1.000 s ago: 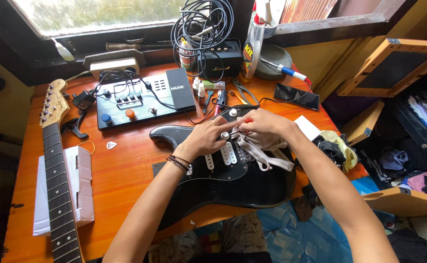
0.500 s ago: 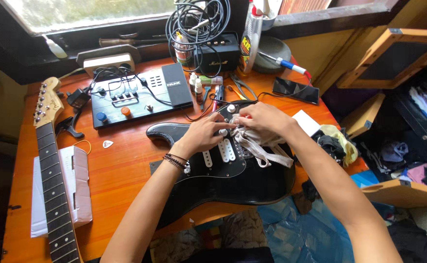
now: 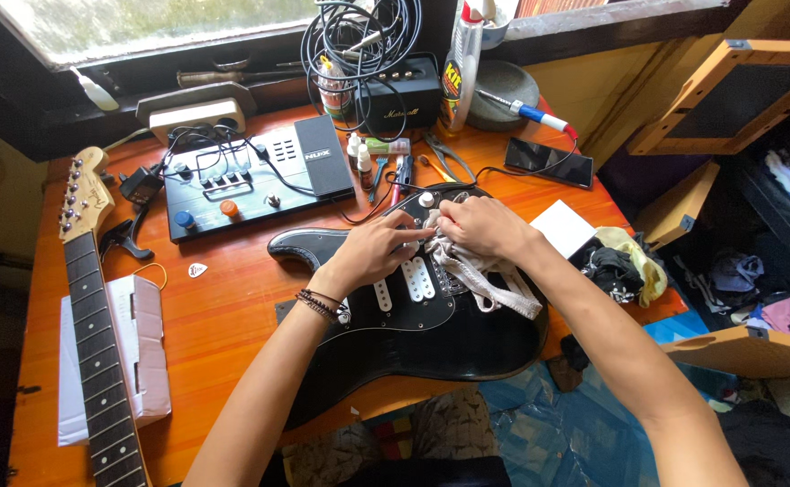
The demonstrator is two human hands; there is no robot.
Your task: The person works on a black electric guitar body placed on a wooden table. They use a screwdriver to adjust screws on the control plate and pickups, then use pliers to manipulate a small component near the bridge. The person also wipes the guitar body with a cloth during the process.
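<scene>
A large orange wooden table (image 3: 232, 298) fills the view from above. Lying across its near middle is a glossy black electric guitar body with white pickups (image 3: 431, 334), its neck removed. A separate maple guitar neck with a dark fretboard (image 3: 93, 316) lies along the left edge, over a flat white cardboard box (image 3: 142, 352). Farther back sits a black multi-effects pedal unit with coloured knobs (image 3: 251, 176), and far right a black smartphone (image 3: 550, 162). Both hands meet over the far part of the guitar body, near its control knobs. The left hand (image 3: 372, 257) rests fingers-down on the pickguard, steadying it; its fingers look loosely curled, not clenched. The right hand (image 3: 485, 230) is closed around a crumpled, greyish-white cloth rag (image 3: 485, 275), which trails toward the near right across the body. Whether the fingertips also pinch a knob is unclear, as the cloth hides them. Wiping here goes best with the body held flat, light pressure, and the rag kept clear of the pickups and knobs.
</scene>
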